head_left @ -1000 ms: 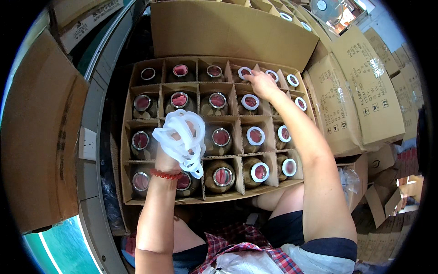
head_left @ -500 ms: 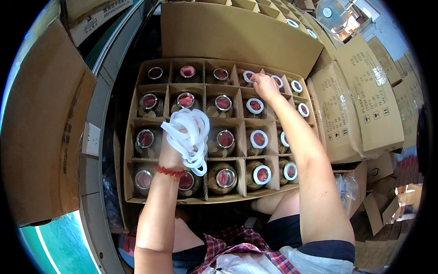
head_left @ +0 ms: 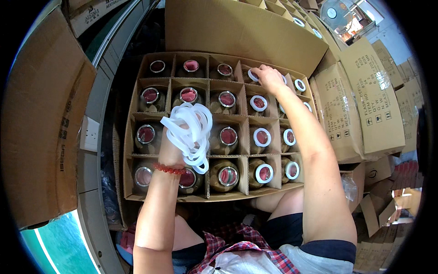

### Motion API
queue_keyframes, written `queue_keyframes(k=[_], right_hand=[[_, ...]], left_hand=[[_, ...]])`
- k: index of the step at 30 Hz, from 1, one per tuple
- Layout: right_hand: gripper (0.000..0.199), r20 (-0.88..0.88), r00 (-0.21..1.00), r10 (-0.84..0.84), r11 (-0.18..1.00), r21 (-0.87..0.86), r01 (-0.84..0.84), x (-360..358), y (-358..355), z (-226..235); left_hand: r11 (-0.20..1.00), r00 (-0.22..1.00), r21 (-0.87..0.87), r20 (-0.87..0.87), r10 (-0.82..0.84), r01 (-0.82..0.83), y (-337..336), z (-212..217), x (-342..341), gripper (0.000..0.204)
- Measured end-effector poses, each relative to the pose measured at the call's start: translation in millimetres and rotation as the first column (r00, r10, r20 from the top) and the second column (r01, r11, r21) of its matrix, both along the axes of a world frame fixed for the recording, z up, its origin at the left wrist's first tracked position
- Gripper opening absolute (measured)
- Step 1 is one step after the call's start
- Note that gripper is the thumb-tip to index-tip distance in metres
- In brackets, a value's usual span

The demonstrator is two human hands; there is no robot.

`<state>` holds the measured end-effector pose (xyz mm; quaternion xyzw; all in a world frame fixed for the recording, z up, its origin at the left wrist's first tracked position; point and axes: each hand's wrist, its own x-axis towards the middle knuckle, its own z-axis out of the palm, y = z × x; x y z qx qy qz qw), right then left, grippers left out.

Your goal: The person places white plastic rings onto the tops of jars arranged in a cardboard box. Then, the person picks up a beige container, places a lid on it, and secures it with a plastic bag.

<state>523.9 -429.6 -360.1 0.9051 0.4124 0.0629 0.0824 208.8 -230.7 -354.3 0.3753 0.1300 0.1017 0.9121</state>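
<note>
A divided cardboard carton (head_left: 228, 197) holds rows of rounded, shiny glass flasks (head_left: 223, 176) with reddish mouths. White rings sit around the mouths of flasks in the right-hand columns, while those further left show bare silvery rims. My right hand (head_left: 270, 77) reaches into the back row, its fingers bent and closed on the white ring (head_left: 252, 75) at a flask's mouth; the fingertips are partly hidden. A loose bunch of white rings (head_left: 194, 132) is looped over my left hand (head_left: 169, 145), above the left-middle flasks. The rings hide that hand's fingers.
Behind the carton stands a raised cardboard flap (head_left: 242, 29), with another divided carton beyond it. Closed cardboard boxes (head_left: 372, 96) are stacked at the right. On the left are a large brown box (head_left: 43, 123) and a grey cabinet side (head_left: 91, 169). A fan (head_left: 336, 16) stands far right.
My right hand stays at the same back-row flask, its fingers now further over the ring. The left hand and its bunch of rings have barely moved. The whole view has shifted slightly.
</note>
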Motion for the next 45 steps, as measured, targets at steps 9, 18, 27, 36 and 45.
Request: queue_keyframes(k=[9,18,27,36,45], right_hand=[[0.028,-0.344,0.939,0.013,0.995,0.099,0.022,5.7,-17.6,20.0],[0.026,-0.273,0.962,-0.012,0.999,-0.042,0.001,7.7,-2.5,28.9],[0.041,-0.244,0.970,-0.016,0.992,-0.127,-0.016,-1.4,-8.2,35.7],[0.051,-0.060,0.992,0.112,0.991,-0.072,-0.116,-11.4,-9.3,19.1],[0.028,-0.173,0.693,0.700,0.570,0.720,-0.395,-201.6,74.9,132.9]], left_hand=[[0.996,1.000,-0.092,0.018,-0.015,0.017,0.9,5.1,-1.4,0.018],[0.999,0.999,-0.037,-0.016,0.035,-0.035,-0.3,3.6,-0.2,0.018],[0.997,0.997,-0.009,-0.001,0.072,-0.072,-0.8,3.1,-1.1,0.018],[0.997,0.999,0.075,-0.042,0.026,-0.023,-1.8,-2.5,6.8,0.014],[0.985,0.996,0.169,-0.073,0.057,-0.044,-4.7,12.5,3.6,0.025]])
